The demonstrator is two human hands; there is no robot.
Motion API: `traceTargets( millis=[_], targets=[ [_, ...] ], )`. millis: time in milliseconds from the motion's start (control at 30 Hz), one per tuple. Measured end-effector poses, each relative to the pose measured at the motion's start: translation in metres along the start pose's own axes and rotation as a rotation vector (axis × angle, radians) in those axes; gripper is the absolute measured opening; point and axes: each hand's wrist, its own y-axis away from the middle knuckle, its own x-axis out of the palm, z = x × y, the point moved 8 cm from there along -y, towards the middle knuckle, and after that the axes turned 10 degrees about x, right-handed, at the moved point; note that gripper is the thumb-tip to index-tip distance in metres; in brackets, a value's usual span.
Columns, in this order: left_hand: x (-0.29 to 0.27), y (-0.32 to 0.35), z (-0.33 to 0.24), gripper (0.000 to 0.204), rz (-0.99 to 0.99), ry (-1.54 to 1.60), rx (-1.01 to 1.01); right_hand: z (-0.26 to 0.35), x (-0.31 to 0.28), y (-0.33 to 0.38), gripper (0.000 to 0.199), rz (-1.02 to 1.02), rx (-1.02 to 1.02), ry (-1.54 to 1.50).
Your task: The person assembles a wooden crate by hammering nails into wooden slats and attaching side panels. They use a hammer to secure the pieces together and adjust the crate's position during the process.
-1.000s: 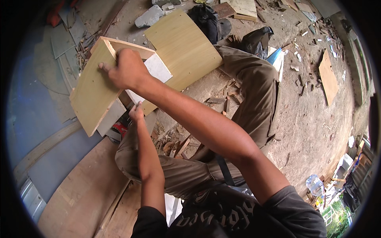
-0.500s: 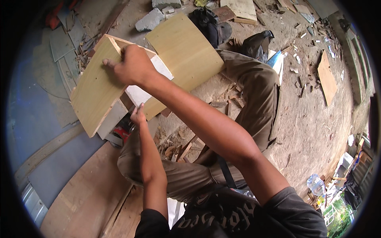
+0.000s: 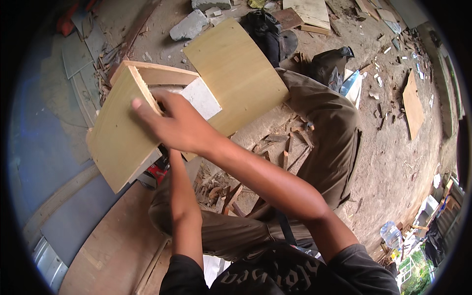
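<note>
A partly built box of pale yellow plywood (image 3: 110, 132) stands tilted at the left. Its raw wooden edges and a white inner board (image 3: 201, 100) show. A wide plywood panel (image 3: 236, 73) extends from it to the right. My right hand (image 3: 179, 120) grips the top edge of the left side panel, thumb on the outer face and fingers inside; it is slightly blurred. My left hand is under the right one, so its fingers are hidden; only the wrist (image 3: 175, 155) shows, close to the box's near side. Below the box lies a red and black tool (image 3: 156, 173), mostly covered.
My bent legs (image 3: 319, 128) frame wood scraps (image 3: 228, 196) on the dirt floor. Black plastic bags (image 3: 263, 34) and concrete chunks (image 3: 189, 24) lie beyond. A curved brown board (image 3: 108, 236) is at lower left, a clear bottle (image 3: 391, 235) at lower right.
The box has tilted and shifted slightly, showing more of its inside. My right hand has come lower and nearer along the panel edge. My left fingers, visible before at the white board, are now covered.
</note>
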Motion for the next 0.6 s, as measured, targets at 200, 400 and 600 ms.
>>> traceTargets(
  millis=[200, 400, 600],
  targets=[
    [-0.017, 0.012, -0.019, 0.050, -0.441, -0.595, 0.444, -0.138, -0.104, -0.014, 0.044, -0.495, -0.116, 0.531],
    [0.020, 0.044, -0.075, 0.046, -0.409, -0.569, 0.280, -0.214, -0.136, -0.026, 0.073, -0.255, -0.181, 1.233],
    [0.015, 0.045, -0.077, 0.046, -0.451, -0.528, 0.340, -0.228, -0.130, -0.035, 0.067, -0.292, -0.126, 1.368]
  ],
)
